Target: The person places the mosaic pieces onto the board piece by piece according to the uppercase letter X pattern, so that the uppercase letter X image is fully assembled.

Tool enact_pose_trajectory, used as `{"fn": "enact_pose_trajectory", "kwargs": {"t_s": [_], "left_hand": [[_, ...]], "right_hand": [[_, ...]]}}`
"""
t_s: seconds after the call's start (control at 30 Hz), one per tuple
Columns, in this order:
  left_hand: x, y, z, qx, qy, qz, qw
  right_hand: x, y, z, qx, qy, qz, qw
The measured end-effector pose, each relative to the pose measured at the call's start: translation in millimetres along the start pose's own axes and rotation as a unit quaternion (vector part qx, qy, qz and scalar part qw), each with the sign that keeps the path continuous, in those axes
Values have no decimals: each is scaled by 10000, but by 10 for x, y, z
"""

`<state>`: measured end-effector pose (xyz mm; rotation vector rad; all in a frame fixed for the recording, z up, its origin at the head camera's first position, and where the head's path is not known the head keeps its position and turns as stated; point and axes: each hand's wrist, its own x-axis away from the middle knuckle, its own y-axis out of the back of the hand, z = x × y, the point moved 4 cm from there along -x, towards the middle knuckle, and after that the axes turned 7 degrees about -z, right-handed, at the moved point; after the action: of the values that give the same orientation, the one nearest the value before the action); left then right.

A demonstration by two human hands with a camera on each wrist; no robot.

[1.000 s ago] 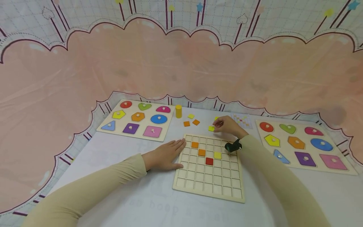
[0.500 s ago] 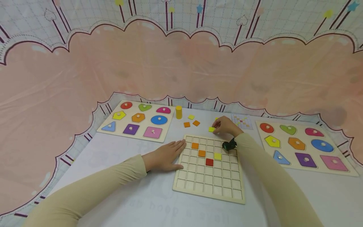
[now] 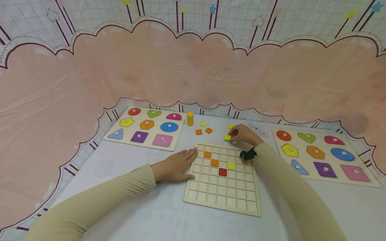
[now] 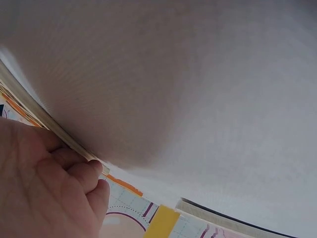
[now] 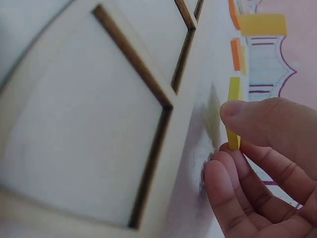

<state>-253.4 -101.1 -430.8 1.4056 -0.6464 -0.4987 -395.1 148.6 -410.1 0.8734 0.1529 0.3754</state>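
My right hand (image 3: 242, 134) pinches a square yellow tile (image 3: 227, 137) between thumb and fingers, just past the far edge of the wooden grid board (image 3: 211, 190). In the right wrist view the tile (image 5: 234, 114) appears edge-on under the thumb. My left hand (image 3: 176, 165) lies flat, its fingertips and thumb at the board's left edge; the left wrist view shows its fingers (image 4: 86, 176) along that edge. In the board sit two orange tiles (image 3: 214, 162), a red tile (image 3: 222, 172) and a light yellow tile (image 3: 231, 165).
Behind the board lie loose orange tiles (image 3: 208, 130), a yellow tile (image 3: 203, 124), another yellow tile (image 3: 231, 126) and a yellow cylinder (image 3: 190, 119). A printed pattern card (image 3: 261, 129) is beyond my right hand. Shape puzzle boards flank both sides, left (image 3: 155, 123) and right (image 3: 303, 160).
My right hand has shifted slightly right, and the yellow tile at its fingertips has moved right with it. My left hand has stayed in place.
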Motion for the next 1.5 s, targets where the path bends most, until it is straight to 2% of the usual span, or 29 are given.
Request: {"fn": "enact_pose_trajectory", "kwargs": {"t_s": [0.27,0.6,0.93,1.2,1.5], "left_hand": [[1,-8,-3,46,2,0,10000],[15,-1,-1,50,38,11,10000],[1,-11,0,40,23,-7,10000],[-7,-8,9,20,37,17,10000],[-6,3,5,60,21,9,10000]], "right_hand": [[182,20,-27,-317,94,32,9994],[520,9,50,-500,502,79,9975],[786,-8,37,-405,541,208,9975],[919,14,-18,-167,408,114,9990],[955,11,-94,-162,345,128,9992]]}}
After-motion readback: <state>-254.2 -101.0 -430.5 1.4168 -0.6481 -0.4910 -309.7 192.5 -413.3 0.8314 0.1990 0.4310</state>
